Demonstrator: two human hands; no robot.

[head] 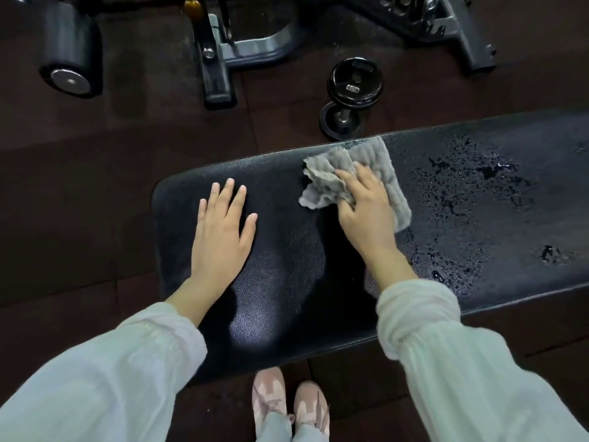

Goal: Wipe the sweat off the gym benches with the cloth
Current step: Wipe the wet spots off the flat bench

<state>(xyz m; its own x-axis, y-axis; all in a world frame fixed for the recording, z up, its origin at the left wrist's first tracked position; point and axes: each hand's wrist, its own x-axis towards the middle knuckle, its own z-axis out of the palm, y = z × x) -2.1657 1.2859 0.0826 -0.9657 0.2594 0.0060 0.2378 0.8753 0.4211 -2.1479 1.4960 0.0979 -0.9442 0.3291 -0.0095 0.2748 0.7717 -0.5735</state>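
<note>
STEP: mid-wipe | cloth mid-bench, far edge, bunched under R hand, fingers curled on it | L hand flat, holds nothing | NEXT: sweep twd droplets, right end

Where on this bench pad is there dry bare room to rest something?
Dry bare pad lies between the left hand and the right hand gripping the grey ribbed cloth. Right of the cloth, the black padded bench is crowded with sweat droplets.
</note>
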